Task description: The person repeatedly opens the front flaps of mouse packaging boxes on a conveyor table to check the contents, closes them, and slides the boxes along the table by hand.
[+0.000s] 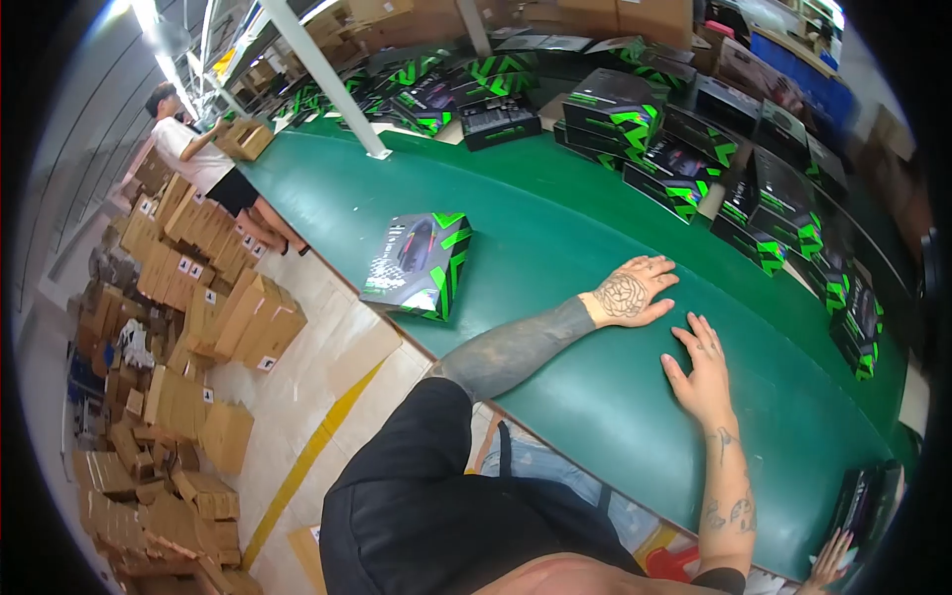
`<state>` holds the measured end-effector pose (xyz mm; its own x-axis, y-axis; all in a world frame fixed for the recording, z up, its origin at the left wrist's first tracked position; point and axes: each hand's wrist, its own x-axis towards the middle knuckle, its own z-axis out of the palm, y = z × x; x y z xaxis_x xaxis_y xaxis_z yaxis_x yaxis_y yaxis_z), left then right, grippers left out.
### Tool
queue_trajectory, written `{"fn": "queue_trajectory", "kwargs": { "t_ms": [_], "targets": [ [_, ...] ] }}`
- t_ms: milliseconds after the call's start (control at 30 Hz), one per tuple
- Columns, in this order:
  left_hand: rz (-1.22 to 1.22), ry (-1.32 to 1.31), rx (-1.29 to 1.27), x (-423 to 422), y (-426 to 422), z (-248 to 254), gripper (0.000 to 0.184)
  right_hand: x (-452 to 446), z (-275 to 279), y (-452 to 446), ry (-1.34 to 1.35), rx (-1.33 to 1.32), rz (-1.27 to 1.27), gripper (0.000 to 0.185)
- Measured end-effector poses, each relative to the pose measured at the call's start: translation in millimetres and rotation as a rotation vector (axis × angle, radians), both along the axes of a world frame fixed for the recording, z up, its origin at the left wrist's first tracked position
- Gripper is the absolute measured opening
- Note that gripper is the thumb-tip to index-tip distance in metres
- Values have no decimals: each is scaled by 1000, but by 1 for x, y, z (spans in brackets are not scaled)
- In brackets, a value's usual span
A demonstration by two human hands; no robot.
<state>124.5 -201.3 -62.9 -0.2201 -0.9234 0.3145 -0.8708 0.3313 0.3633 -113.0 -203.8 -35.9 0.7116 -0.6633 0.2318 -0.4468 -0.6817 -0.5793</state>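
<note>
My left hand (633,291), at the end of a forearm dark with tattoos, reaches over the green work surface (555,228) with fingers spread and nothing in it. Close below it, my right hand (704,372) is also empty, its fingers apart and thumb out. Whether either palm touches the surface, I cannot tell. A black and grey printed box (416,263) with green chevrons lies left of my left hand, near the surface's edge, untouched by either hand.
Similar boxes (615,104) are stacked along the far side. At bottom right, another person's hand (833,557) is beside a dark box (863,501). A person (198,159) stands far left by a carton (246,139). Cardboard cartons (263,322) cover the floor at left. A white post (332,84) rises behind.
</note>
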Motion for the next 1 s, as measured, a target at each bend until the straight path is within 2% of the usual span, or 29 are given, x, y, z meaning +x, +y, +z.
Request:
{"fn": "queue_trajectory", "kwargs": {
  "t_ms": [600,800,833,933,967,1000],
  "targets": [
    [-3,14,-74,-15,-6,-5,46,-15,-6,-5,5,-31,-2,42],
    [-3,-17,-9,-19,-8,-4,46,-21,-2,-6,-11,-10,-3,41],
    [8,7,-134,-23,-8,-3,38,-21,-3,-7,-16,-21,2,41],
    [-97,139,-221,-25,-6,14,23,-24,-8,-12,-47,-39,5,39],
    [-35,302,-539,-40,-4,39,11,-24,-7,-14,-59,-31,7,39],
    [-11,434,-633,-53,6,72,14,-26,-8,-16,-70,-27,6,38]
  ]
}}
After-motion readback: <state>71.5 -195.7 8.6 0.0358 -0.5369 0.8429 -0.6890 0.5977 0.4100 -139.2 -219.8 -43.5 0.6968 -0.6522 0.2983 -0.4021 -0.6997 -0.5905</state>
